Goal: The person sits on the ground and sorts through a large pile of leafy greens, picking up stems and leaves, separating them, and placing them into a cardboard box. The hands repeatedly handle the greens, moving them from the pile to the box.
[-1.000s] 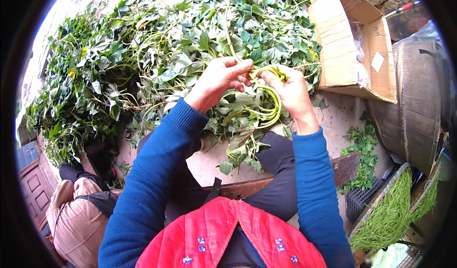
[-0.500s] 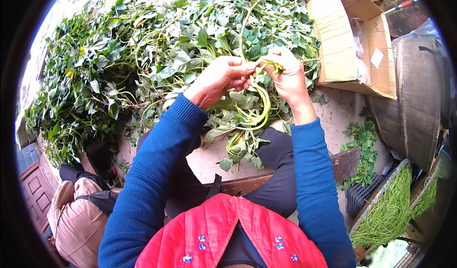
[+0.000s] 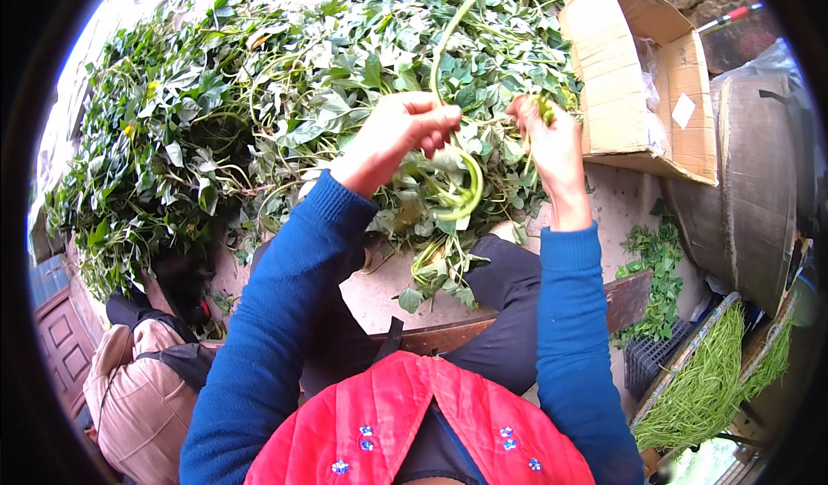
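My left hand (image 3: 398,137) pinches a long pale-green leafy vine (image 3: 437,58) between thumb and fingers. Above the hand the vine rises past the heap; below it, the stem curls round and trails leaves between my knees. Off to the right, my right hand (image 3: 555,147) is closed round a small bunch of short green stems (image 3: 545,111), whose tips poke out above its fingers. A gap separates the two hands. Beneath and beyond both of them spreads a large heap of cut leafy vines (image 3: 285,80).
An open cardboard box (image 3: 604,71) stands right of the heap, with clear plastic inside. Nearer on the right are a dark crate (image 3: 647,362), loose leaves (image 3: 660,265) and a tray of thin green stems (image 3: 703,381). Another person (image 3: 142,390) sits at the lower left.
My right hand has moved right, away from the left, taking its stems along. The left hand stays nearly in place, while the vine in it has swung and its lower part is blurred.
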Action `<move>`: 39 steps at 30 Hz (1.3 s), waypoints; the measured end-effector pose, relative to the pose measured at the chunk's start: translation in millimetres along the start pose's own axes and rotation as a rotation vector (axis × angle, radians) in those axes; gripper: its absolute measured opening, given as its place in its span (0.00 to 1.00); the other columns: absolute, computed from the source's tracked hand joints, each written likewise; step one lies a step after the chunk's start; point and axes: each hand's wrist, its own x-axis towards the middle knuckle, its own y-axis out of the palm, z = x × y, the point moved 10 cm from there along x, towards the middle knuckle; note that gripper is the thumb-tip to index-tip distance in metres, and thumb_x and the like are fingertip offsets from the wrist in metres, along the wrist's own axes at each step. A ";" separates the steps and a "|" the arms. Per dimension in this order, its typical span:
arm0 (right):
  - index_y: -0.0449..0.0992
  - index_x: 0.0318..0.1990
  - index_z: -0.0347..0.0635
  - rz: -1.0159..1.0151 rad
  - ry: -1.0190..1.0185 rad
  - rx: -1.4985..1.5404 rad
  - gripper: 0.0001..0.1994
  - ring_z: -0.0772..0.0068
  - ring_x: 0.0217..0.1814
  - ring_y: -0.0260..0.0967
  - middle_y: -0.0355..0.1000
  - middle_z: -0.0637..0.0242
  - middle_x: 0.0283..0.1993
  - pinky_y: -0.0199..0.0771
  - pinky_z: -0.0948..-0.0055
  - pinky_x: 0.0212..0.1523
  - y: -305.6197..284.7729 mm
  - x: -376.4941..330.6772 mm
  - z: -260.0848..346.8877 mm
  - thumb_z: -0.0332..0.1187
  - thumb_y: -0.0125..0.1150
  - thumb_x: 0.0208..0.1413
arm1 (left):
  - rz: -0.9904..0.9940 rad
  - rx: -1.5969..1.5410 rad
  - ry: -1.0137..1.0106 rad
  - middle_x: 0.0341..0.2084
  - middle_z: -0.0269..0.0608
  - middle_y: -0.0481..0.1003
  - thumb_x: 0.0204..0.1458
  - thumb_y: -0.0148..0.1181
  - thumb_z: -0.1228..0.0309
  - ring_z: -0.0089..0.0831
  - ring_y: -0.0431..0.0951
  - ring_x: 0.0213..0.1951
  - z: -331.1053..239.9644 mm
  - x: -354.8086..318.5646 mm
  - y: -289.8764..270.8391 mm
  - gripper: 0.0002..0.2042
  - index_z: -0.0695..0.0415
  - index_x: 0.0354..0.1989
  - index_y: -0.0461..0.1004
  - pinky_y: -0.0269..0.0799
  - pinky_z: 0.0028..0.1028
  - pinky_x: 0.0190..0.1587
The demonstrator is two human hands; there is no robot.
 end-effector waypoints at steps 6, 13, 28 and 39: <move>0.77 0.36 0.34 0.300 0.145 0.002 0.07 0.85 0.30 0.66 0.74 0.72 0.29 0.67 0.82 0.32 51.2 -24.6 -0.1 0.29 0.60 0.53 | -0.203 -0.014 0.073 0.17 0.28 0.71 0.55 0.57 0.66 0.14 0.66 0.18 -6.1 1.6 -21.4 0.09 0.60 0.30 0.76 0.62 0.15 0.24; 0.78 0.32 0.34 0.247 0.164 0.165 0.08 0.85 0.26 0.66 0.74 0.71 0.27 0.66 0.82 0.28 39.2 -19.4 -6.5 0.29 0.63 0.46 | 0.043 -0.068 0.080 0.27 0.30 0.75 0.55 0.57 0.67 0.16 0.71 0.27 5.8 9.3 5.6 0.10 0.62 0.38 0.75 0.67 0.18 0.34; 0.75 0.35 0.40 -0.015 0.348 0.229 0.06 0.89 0.20 0.57 0.67 0.76 0.24 0.53 0.87 0.18 -16.4 -12.0 -31.2 0.33 0.57 0.56 | -0.149 -0.078 0.252 0.29 0.36 0.76 0.53 0.57 0.73 0.21 0.74 0.29 -10.3 9.8 -24.6 0.07 0.62 0.38 0.75 0.70 0.21 0.35; 0.76 0.38 0.36 0.211 0.264 0.406 0.06 0.89 0.18 0.54 0.64 0.78 0.21 0.52 0.86 0.17 11.2 -21.8 -11.9 0.28 0.56 0.55 | 0.094 -0.691 0.203 0.37 0.43 0.73 0.53 0.57 0.75 0.27 0.75 0.36 -13.4 6.6 -19.0 0.08 0.64 0.41 0.70 0.74 0.22 0.42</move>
